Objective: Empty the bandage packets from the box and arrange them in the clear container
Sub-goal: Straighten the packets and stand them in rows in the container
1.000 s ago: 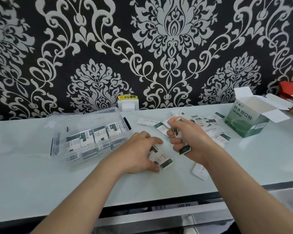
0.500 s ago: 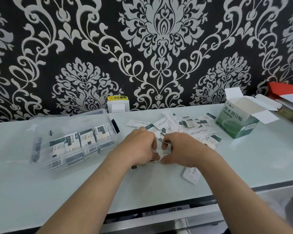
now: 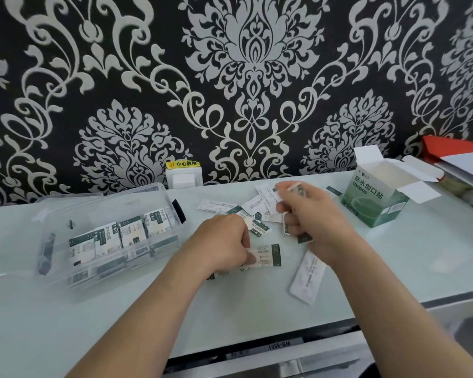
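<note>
The clear container (image 3: 52,211) stands at the left with several white-and-green bandage packets (image 3: 120,236) lined up inside. My left hand (image 3: 221,241) pinches a small stack of packets (image 3: 265,256) flat on the table. My right hand (image 3: 314,214) is curled around several packets, one blurred at its fingertips (image 3: 295,188). Loose packets (image 3: 257,205) lie scattered behind my hands. One packet (image 3: 307,276) lies face down near the front. The open green box (image 3: 374,197) stands at the right.
A white wall socket (image 3: 183,178) with a yellow warning label sits behind the container. A red folder with papers (image 3: 459,159) lies at the far right. The table's front edge (image 3: 257,347) runs just below my forearms.
My hands have separated. The right hand moved back and to the right over the scattered packets, holding several; the left hand stays down on the stack.
</note>
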`<state>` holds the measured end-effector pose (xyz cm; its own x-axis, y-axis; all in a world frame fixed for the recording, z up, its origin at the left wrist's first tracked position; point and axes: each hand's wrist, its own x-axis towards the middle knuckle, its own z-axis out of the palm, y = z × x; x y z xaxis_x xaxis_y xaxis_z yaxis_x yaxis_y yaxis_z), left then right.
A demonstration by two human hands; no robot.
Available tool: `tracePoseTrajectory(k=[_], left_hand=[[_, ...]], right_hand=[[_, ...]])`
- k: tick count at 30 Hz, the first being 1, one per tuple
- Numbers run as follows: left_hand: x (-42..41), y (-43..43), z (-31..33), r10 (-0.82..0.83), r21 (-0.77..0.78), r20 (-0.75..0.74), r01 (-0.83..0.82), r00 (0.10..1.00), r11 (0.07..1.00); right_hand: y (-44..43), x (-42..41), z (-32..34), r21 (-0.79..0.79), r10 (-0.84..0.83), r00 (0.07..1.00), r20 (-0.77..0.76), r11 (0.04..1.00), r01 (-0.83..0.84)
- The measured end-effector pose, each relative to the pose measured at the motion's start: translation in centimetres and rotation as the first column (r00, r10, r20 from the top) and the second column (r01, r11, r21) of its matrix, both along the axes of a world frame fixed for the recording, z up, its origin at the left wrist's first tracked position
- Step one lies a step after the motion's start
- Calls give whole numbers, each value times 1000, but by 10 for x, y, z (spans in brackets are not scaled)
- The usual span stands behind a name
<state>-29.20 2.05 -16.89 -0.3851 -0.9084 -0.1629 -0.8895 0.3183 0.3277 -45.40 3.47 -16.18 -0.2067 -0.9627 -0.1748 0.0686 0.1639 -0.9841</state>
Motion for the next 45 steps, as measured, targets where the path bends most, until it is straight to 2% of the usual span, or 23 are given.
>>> tracePoseTrajectory(k=[1, 2, 3, 7, 8, 9, 11, 12, 14, 15, 16, 18, 20, 23, 25, 28, 32, 34, 38, 42, 45], left_hand=[[0, 1, 0, 11, -17, -4, -11, 1000, 1000], [-1, 2, 1, 21, -40, -27, -22, 999, 999], [-1, 4, 3, 40, -72, -69, -45, 997, 996], [-2, 14, 13, 114, -288, -341, -219, 933, 932], [-3, 15, 16, 119, -281, -434, -260, 893, 924], [-4, 15, 17, 123, -211, -559, -284, 820, 935], [-9, 17, 19, 179, 28, -786, -256, 592, 966], [-12, 19, 20, 230, 136, -837, -218, 496, 966], [-17, 22, 16, 300, 246, -857, -178, 420, 953], [-20, 22, 13, 301, 241, -856, -190, 421, 952], [-21, 22, 11, 270, 186, -847, -219, 459, 958], [-20, 21, 9, 126, -61, -755, -260, 644, 964], [-16, 21, 11, -49, -280, -625, -164, 779, 946], [-6, 20, 13, -257, -330, -449, 108, 856, 938], [-1, 19, 12, -315, -334, -348, 197, 883, 922], [7, 18, 10, -261, -337, -373, 132, 890, 932], [14, 17, 16, -176, -371, -361, 32, 916, 928], [17, 18, 23, -165, -295, -379, 51, 910, 954], [38, 15, 43, -121, -75, -623, 94, 773, 993], [65, 10, 48, -54, -23, -747, 56, 662, 998], [76, 11, 49, 22, -3, -795, -41, 606, 999]], right_hand=[[-2, -2, 1, 40, -89, 969, 231, 996, 82], [-3, -3, 2, 78, -147, 911, 386, 989, 127], [-4, -5, 1, 104, -175, 865, 470, 984, 142], [-6, -2, -4, 144, -204, 796, 569, 978, 148], [-6, 0, -3, 145, -184, 783, 594, 982, 121], [-6, 3, -2, 133, -133, 766, 629, 989, 63], [-4, 11, 1, 46, 69, 734, 676, 990, -136], [-3, 16, 2, 7, 149, 743, 653, 979, -202], [0, 26, 5, -11, 173, 822, 543, 980, -200], [0, 29, 6, 6, 122, 865, 486, 990, -143], [0, 32, 6, 30, 67, 893, 446, 996, -90], [-1, 32, 7, 65, 17, 884, 468, 996, -53], [-1, 32, 11, 73, 25, 885, 464, 995, -67], [4, 36, 16, 92, 146, 961, 234, 981, -171], [7, 39, 16, 78, 268, 956, 121, 957, -278], [10, 41, 17, 63, 386, 921, 45, 919, -388], [11, 40, 24, 28, 476, 872, 115, 876, -481], [10, 41, 24, 21, 487, 867, 106, 870, -492], [6, 40, 26, -18, 548, 821, 159, 833, -553], [7, 47, 31, -49, 708, 670, 223, 695, -717], [9, 61, 35, -70, 731, 647, 219, 673, -737]])
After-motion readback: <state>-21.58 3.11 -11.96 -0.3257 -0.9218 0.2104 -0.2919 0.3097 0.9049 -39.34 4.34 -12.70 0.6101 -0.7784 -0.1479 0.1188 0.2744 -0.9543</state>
